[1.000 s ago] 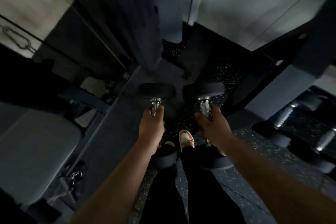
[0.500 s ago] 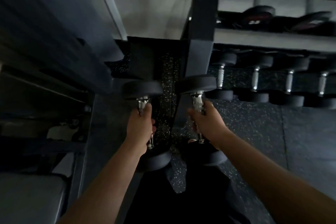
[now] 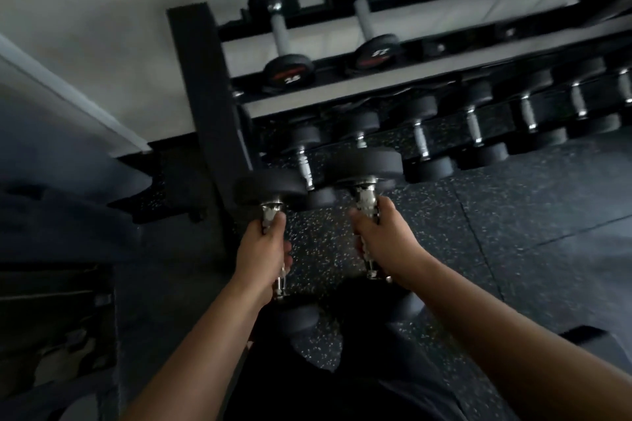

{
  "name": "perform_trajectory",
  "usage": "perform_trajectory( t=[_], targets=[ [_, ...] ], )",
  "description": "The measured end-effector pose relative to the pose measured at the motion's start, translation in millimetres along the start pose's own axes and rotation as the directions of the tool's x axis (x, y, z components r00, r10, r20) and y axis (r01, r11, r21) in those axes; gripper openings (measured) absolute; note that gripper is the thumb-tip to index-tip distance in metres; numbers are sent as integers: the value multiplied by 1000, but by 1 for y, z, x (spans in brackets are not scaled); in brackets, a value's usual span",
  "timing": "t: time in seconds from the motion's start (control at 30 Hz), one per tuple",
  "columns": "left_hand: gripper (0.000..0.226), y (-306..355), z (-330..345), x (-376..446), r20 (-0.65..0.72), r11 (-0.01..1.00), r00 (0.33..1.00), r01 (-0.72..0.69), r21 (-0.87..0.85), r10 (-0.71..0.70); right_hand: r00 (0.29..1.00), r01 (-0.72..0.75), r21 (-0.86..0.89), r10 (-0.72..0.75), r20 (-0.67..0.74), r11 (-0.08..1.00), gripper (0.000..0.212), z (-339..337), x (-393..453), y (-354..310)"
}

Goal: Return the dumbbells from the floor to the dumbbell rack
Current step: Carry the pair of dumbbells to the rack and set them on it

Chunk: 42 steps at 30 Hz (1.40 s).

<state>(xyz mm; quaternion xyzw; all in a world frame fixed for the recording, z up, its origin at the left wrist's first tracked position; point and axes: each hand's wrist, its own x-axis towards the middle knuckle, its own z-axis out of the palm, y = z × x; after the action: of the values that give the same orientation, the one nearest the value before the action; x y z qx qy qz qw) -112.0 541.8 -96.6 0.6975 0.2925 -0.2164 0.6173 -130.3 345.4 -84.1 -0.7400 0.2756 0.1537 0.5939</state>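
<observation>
- Two dumbbells are held clear of the speckled floor (image 3: 478, 232), one in each hand, in front of the dumbbell rack (image 3: 198, 96).
- The left hand (image 3: 261, 249) is closed fully round the chrome handle of the left dumbbell (image 3: 270, 191); the fingers are wrapped tight, with no gap to be seen.
- The right hand (image 3: 384, 243) is closed in the same way round the handle of the right dumbbell (image 3: 367, 164).
- Both long axes are pointed away from the body and toward the rack, so that each far head is presented first and each near head hangs down by the legs.
- That direction roughly matches the racked dumbbells (image 3: 419, 143) on the lower tier, whose handles also run front to back.
- The rack lies ahead of and above both grips; the right dumbbell's far head is seen overlapping the front of the lower tier, though how close it is in depth cannot be told.
- The left dumbbell is lined up near the rack's left upright rather than with an open slot, so a shift to the right is judged necessary for it.
- The right hand is judged the nearer to a place on the rack.
- On the upper tier, two dumbbells (image 3: 284, 34) are seated at the left end, and empty rail is seen to their right.
- Whether a free cradle exists on the lower tier directly ahead cannot be told, since the view there is dark and blurred.
</observation>
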Motion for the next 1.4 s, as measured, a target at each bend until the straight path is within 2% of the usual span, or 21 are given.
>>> perform_trajectory(
  t=[0.33, 0.67, 0.9, 1.07, 1.2, 1.4],
  targets=[
    [29, 75, 161, -5, 121, 995, 988, -96, -6, 96, 991, 98, -9, -98, -87, 995, 20, -161, 51, -34],
    [24, 137, 263, 69, 134, 995, 988, -80, 63, 72, 990, 5, 38, 0, -138, 999, 24, -231, 142, -61],
    [35, 185, 322, 132, 164, 999, 986, -24, 26, 19, 984, -55, 47, 62, -170, 997, 17, -275, 212, -94],
    [22, 225, 369, 161, 187, 999, 982, -13, 39, 6, 981, -61, 13, 63, -185, 998, 15, -317, 263, -123],
    [21, 248, 410, 182, 153, 999, 987, 44, 15, -46, 980, -76, 1, 75, -186, 997, 13, -351, 310, -135],
    [25, 279, 477, 212, 39, 992, 994, 108, -66, -105, 991, -121, 52, 124, -55, 991, 12, -410, 378, -151]
  ],
)
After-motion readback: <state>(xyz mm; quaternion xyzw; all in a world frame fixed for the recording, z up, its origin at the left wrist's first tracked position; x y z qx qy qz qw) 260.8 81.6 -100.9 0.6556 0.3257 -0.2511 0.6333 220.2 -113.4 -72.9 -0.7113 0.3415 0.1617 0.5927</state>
